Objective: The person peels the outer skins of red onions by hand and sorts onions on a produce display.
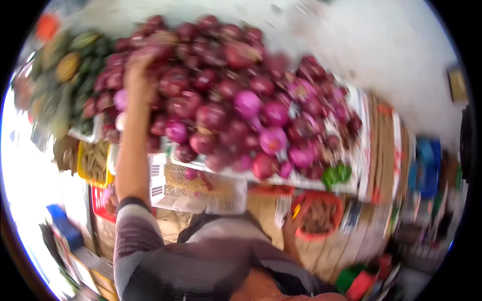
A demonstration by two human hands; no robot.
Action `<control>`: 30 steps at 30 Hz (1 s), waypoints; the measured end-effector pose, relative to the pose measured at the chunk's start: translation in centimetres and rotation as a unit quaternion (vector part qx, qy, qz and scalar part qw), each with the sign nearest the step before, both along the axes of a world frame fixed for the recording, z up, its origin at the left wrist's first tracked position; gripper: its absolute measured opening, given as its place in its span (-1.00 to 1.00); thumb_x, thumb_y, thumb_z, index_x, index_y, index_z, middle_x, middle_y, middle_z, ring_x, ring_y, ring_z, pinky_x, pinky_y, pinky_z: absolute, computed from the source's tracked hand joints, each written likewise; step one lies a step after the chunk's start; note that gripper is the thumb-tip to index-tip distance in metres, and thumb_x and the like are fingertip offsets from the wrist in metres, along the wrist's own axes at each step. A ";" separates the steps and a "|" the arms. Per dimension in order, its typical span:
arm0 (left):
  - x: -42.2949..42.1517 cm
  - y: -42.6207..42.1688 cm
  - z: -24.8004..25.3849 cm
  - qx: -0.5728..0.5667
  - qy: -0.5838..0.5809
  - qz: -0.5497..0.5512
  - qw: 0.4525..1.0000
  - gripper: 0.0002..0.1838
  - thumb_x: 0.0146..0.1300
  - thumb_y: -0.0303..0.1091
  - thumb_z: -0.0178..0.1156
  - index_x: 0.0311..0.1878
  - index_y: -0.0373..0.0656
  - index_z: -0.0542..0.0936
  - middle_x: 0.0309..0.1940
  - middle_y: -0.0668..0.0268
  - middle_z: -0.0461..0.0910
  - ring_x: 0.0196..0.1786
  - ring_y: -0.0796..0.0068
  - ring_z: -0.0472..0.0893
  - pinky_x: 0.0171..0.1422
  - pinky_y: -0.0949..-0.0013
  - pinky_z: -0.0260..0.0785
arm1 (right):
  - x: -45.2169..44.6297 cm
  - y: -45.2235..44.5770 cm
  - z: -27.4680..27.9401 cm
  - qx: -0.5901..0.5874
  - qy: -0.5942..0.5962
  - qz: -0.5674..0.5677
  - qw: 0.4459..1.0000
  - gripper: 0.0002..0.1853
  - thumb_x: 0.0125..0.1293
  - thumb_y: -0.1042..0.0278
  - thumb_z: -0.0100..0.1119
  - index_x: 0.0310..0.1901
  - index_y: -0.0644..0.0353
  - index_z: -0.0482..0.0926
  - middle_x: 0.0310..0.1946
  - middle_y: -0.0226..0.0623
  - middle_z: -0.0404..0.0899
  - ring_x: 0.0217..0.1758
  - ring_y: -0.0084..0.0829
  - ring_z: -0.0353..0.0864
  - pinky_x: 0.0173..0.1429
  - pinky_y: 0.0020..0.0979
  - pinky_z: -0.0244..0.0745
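A large heap of red onions (213, 115) covers the stand in front of me, some dark and dry-skinned, others bright purple and peeled smooth. My left hand (142, 62) reaches far into the heap at its upper left and touches onions there. Its fingers are smeared by motion, so their grip is unclear. Low at my right side, my right hand (290, 224) is closed around a small yellow tool (296, 211), whose kind is too blurred to tell. Beside that hand stands a red basket (343, 213) holding brownish pieces. A green bell pepper (336, 174) lies at the heap's near right edge.
Dark green squash-like vegetables (90, 65) are piled at the left. Below them sit a yellow crate (80, 168) and a red crate (98, 203). A white plastic basket (158, 185) stands between me and the heap. Flattened cardboard (382, 150) and a blue container (431, 168) are at the right.
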State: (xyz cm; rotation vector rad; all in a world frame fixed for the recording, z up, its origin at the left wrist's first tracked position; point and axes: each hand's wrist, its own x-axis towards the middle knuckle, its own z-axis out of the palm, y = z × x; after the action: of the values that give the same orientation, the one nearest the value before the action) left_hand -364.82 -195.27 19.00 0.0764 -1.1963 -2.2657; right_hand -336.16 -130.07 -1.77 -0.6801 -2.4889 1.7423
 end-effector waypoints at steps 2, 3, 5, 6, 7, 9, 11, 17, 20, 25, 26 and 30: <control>4.4 1.3 2.2 0.187 0.001 -0.029 0.982 -0.50 0.28 -0.30 0.34 0.28 -0.17 0.55 0.31 0.10 0.57 0.41 0.05 0.48 0.57 -0.28 0.18 | -1.8 0.5 4.0 0.013 0.024 -0.073 0.997 -0.67 0.53 0.35 0.12 0.21 0.28 0.44 -0.49 -0.55 0.32 -0.48 -0.64 0.32 -0.42 -0.50 0.28; 6.5 2.3 3.1 0.197 -0.014 -0.038 0.980 -0.34 0.30 -0.22 0.35 0.43 -0.16 0.41 0.43 0.06 0.43 0.50 0.02 0.37 0.63 -0.26 0.09 | -2.1 4.2 1.6 0.099 0.055 -0.067 0.991 -0.56 0.55 0.29 0.13 0.34 0.28 0.36 -0.47 -0.55 0.36 -0.47 -0.69 0.30 -0.39 -0.56 0.27; 10.1 3.9 2.0 0.197 0.002 -0.028 0.980 -0.22 0.28 -0.11 0.39 0.50 -0.10 0.31 0.49 0.06 0.34 0.49 0.00 0.36 0.62 -0.24 0.12 | -7.7 3.2 10.1 0.026 0.042 -0.148 0.988 -0.60 0.58 0.20 0.08 0.23 0.35 0.43 -0.40 -0.43 0.46 -0.41 -0.58 0.36 -0.32 -0.49 0.34; 11.4 6.3 1.6 0.237 -0.039 -0.043 0.970 -0.21 0.26 -0.08 0.40 0.49 -0.07 0.32 0.47 0.08 0.35 0.46 0.00 0.38 0.59 -0.23 0.16 | -9.6 5.8 12.4 0.019 0.005 -0.188 0.982 -0.59 0.59 0.15 0.06 0.20 0.38 0.45 -0.37 -0.37 0.49 -0.39 -0.52 0.39 -0.30 -0.46 0.36; 13.4 7.6 0.8 0.270 -0.085 -0.039 0.958 -0.21 0.23 -0.04 0.41 0.48 -0.05 0.34 0.46 0.09 0.35 0.44 0.00 0.41 0.57 -0.22 0.21 | -11.1 10.0 10.3 0.195 0.022 -0.118 0.973 -0.53 0.61 0.07 0.00 0.19 0.42 0.45 -0.27 -0.17 0.55 -0.29 -0.30 0.52 -0.18 -0.29 0.44; 15.4 10.5 -0.5 0.279 -0.169 0.044 0.944 -0.15 0.16 0.04 0.45 0.46 -0.05 0.36 0.42 0.11 0.39 0.40 0.04 0.45 0.47 -0.21 0.33 | -14.7 10.0 12.7 0.217 0.068 -0.081 0.970 -0.51 0.61 0.07 -0.04 0.22 0.41 0.46 -0.06 0.20 0.61 -0.02 0.03 0.60 0.10 -0.10 0.42; 18.4 11.4 -4.5 0.162 -0.134 -0.052 0.976 -0.14 0.12 0.00 0.46 0.44 -0.15 0.37 0.30 0.10 0.51 0.30 0.08 0.54 0.39 -0.10 0.44 | -18.4 10.6 15.2 0.342 0.049 -0.013 0.938 -0.47 0.57 -0.01 0.01 0.24 0.35 0.52 -0.13 0.09 0.67 -0.01 0.01 0.66 0.06 -0.11 0.47; 21.8 19.4 -4.2 0.114 -0.165 -0.112 0.973 -0.03 -0.07 -0.27 0.60 0.42 -0.27 0.34 0.14 0.14 0.58 0.12 0.26 0.64 0.26 0.19 0.56 | -29.1 12.7 11.5 0.545 -0.068 0.126 0.826 -0.47 0.38 -0.14 0.16 -0.10 0.30 0.66 -0.18 0.20 0.70 -0.06 0.24 0.68 0.01 0.10 0.55; 23.4 19.6 -5.4 0.108 -0.160 -0.141 0.971 -0.09 -0.07 -0.42 0.56 0.42 -0.18 0.37 0.24 0.27 0.42 0.09 0.38 0.61 0.29 0.31 0.50 | -30.1 12.3 11.1 0.575 -0.115 0.157 0.795 -0.46 0.40 -0.13 0.16 -0.09 0.33 0.66 -0.15 0.23 0.69 -0.03 0.22 0.68 0.00 0.10 0.55; 25.6 19.0 -2.7 -0.029 -0.212 -0.116 0.970 -0.16 -0.09 -0.33 0.50 0.37 -0.19 0.46 0.12 0.25 0.55 0.12 0.42 0.59 0.21 0.35 0.49 | -24.4 3.8 16.2 0.395 0.182 0.177 0.883 -0.56 0.49 0.09 0.15 0.19 0.28 0.61 0.05 0.02 0.68 0.10 -0.04 0.68 0.19 -0.17 0.56; 26.0 19.2 -2.4 -0.032 -0.235 -0.098 0.966 -0.14 -0.12 -0.25 0.53 0.35 -0.24 0.48 0.09 0.29 0.57 0.13 0.45 0.57 0.27 0.35 0.44 | -21.8 -1.0 18.5 0.247 0.139 0.217 0.934 -0.59 0.49 0.18 0.16 0.21 0.29 0.60 0.04 -0.07 0.69 0.10 -0.16 0.67 0.21 -0.24 0.54; 27.1 19.4 -3.3 -0.036 -0.282 -0.082 0.955 -0.22 0.03 -0.24 0.45 0.38 -0.20 0.47 0.18 0.24 0.55 0.17 0.43 0.56 0.32 0.32 0.42 | -11.8 -16.0 20.3 -0.100 0.003 0.465 0.880 -0.55 0.45 0.49 0.16 0.35 0.31 0.46 0.18 -0.14 0.62 0.20 -0.31 0.63 0.35 -0.27 0.49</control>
State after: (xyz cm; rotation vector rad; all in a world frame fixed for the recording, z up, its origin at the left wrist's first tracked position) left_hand -337.68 -175.86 15.70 0.6579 -1.6192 -2.4203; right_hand -347.99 -146.10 18.51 0.6868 -2.8614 2.2137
